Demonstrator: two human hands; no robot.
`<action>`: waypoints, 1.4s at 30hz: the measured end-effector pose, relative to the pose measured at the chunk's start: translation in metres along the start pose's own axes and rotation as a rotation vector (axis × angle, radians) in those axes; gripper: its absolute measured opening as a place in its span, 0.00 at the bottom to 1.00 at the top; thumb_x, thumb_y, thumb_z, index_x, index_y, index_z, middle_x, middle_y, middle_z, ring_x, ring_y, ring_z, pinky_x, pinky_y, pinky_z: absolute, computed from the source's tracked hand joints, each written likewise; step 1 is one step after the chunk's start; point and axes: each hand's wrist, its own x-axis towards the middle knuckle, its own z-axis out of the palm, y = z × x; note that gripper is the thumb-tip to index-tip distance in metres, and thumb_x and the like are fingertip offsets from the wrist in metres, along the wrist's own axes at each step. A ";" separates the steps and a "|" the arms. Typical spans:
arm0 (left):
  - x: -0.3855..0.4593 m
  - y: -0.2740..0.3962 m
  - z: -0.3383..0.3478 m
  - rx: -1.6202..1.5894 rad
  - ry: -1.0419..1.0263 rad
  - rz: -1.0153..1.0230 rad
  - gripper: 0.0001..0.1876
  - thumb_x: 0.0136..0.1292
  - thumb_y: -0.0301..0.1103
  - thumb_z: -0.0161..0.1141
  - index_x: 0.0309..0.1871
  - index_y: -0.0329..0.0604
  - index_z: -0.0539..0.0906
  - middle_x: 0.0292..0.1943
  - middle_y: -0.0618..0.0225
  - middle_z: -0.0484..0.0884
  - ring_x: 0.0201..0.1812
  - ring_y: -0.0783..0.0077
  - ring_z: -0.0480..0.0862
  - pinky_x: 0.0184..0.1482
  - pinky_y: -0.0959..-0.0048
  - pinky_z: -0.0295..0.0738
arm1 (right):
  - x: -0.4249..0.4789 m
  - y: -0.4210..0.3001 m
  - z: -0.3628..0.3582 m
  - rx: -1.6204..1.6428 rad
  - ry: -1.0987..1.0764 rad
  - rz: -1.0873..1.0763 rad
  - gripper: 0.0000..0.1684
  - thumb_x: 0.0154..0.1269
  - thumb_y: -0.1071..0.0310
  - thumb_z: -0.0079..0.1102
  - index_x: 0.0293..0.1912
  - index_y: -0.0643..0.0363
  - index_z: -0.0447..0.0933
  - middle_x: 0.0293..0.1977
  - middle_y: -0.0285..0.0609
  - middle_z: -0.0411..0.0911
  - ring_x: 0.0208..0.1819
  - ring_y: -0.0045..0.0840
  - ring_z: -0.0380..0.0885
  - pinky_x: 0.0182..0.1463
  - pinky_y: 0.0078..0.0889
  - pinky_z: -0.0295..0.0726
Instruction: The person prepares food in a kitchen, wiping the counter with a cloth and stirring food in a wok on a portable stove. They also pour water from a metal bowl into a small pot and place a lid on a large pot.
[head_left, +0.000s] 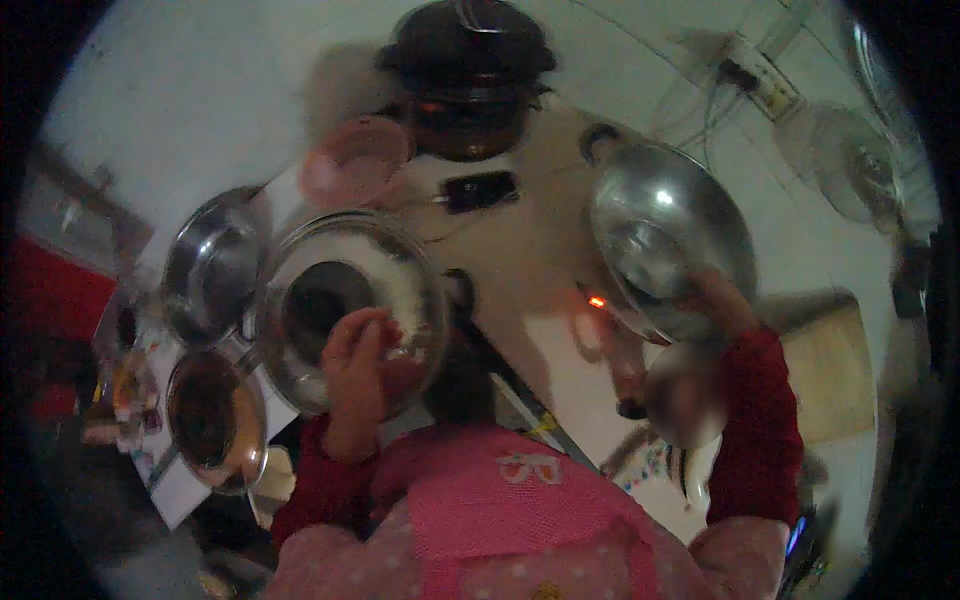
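My left hand (356, 367) is over a round pan (435, 262) that seems to have a clear glass lid on it. Its fingers are bent together near a dark round patch on that pan. Whether they grip anything is too blurred to tell. My right hand (724, 300) reaches over the near right side of a large shiny metal wok (694, 180), fingers inside the bowl. A pale rounded shape (652, 259), perhaps a reflection, shows by the fingertips. I cannot tell whether that hand holds something or only touches the metal.
A dark pot (472, 112) stands at the back, beside a pink bowl (356, 161) and a small black device (480, 191). Left are a steel basin (217, 262) and a brown pan (202, 420). An orange light (597, 301) glows mid-table. A power strip (780, 94) with cables lies back right.
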 end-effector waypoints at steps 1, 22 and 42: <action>-0.004 0.003 0.012 -0.008 -0.005 -0.024 0.08 0.67 0.28 0.50 0.44 0.37 0.77 0.33 0.69 0.78 0.35 0.78 0.76 0.41 0.75 0.74 | 0.001 0.014 -0.008 -0.603 0.029 -0.130 0.25 0.58 0.54 0.60 0.47 0.63 0.73 0.40 0.45 0.75 0.38 0.34 0.78 0.49 0.34 0.75; -0.061 -0.063 0.114 -0.006 -0.619 -0.200 0.09 0.68 0.31 0.51 0.44 0.36 0.77 0.36 0.65 0.80 0.37 0.74 0.79 0.43 0.74 0.75 | -0.217 -0.058 -0.074 0.511 0.400 0.511 0.21 0.62 0.57 0.50 0.42 0.67 0.75 0.24 0.43 0.78 0.18 0.24 0.78 0.21 0.22 0.79; -0.085 -0.187 0.171 0.445 -1.069 0.022 0.18 0.63 0.35 0.58 0.53 0.37 0.75 0.48 0.59 0.78 0.47 0.69 0.77 0.45 0.76 0.72 | -0.237 -0.066 -0.065 0.237 0.327 0.614 0.16 0.62 0.67 0.43 0.42 0.69 0.73 0.24 0.45 0.78 0.19 0.26 0.79 0.23 0.27 0.81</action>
